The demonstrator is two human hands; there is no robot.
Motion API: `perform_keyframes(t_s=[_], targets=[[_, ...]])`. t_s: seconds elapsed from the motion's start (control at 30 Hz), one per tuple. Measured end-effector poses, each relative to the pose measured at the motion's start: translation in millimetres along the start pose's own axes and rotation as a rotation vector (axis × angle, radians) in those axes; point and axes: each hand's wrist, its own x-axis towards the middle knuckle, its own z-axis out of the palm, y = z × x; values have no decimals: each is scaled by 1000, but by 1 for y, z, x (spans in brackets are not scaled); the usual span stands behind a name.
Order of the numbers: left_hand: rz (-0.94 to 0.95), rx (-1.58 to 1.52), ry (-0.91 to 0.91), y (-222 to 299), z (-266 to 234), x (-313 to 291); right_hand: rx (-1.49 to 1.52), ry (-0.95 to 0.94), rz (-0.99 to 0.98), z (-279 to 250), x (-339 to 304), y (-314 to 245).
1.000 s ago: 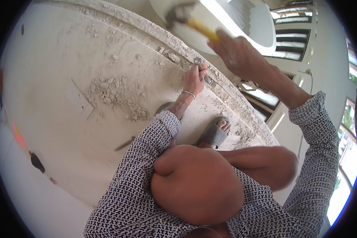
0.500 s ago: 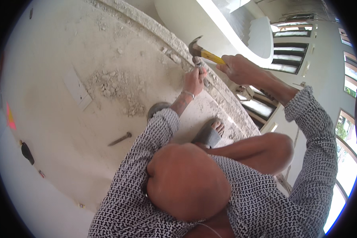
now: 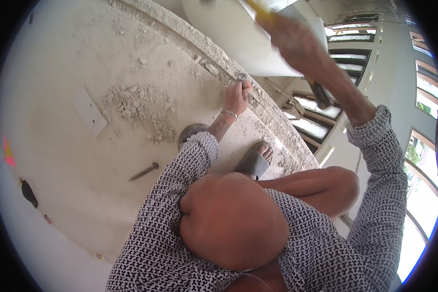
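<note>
Standing at upper centre of the frame, the chisel [image 3: 242, 78] met the rough concrete edge [image 3: 214, 58], the left hand [image 3: 237, 97] wrapped tight around it. Top centre, the right hand [image 3: 297, 44] was clenched on a blurred yellow hammer handle [image 3: 258, 10]. Rubble [image 3: 141, 109] lay centre-left; a spare chisel [image 3: 143, 171] lay below it.

The left hand [image 3: 237, 97] is wrapped around a chisel [image 3: 241, 78] set right on the broken concrete edge [image 3: 214, 58] running along the far side of the floor [image 3: 58, 160], while the right hand [image 3: 297, 41] is up high and to the right gripping a hammer handle [image 3: 260, 12]. Left of the chisel hand there's a rubble pile [image 3: 141, 109] on the floor, with a flat tile piece [image 3: 90, 112] just left of that and a loose spike [image 3: 143, 171] nearer the person. A sandalled foot [image 3: 255, 160] sits between the edge and the bent knee [image 3: 336, 185].
</note>
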Motion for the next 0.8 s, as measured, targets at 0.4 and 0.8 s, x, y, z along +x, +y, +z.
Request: perform_keyframes(t_s=[0.4,0.8], targets=[[-25,86,-66,-2,0,3,50,138,36,-6,19,24],[9,49,-42,-3,5,0,-65,17,9,-3,28,12]])
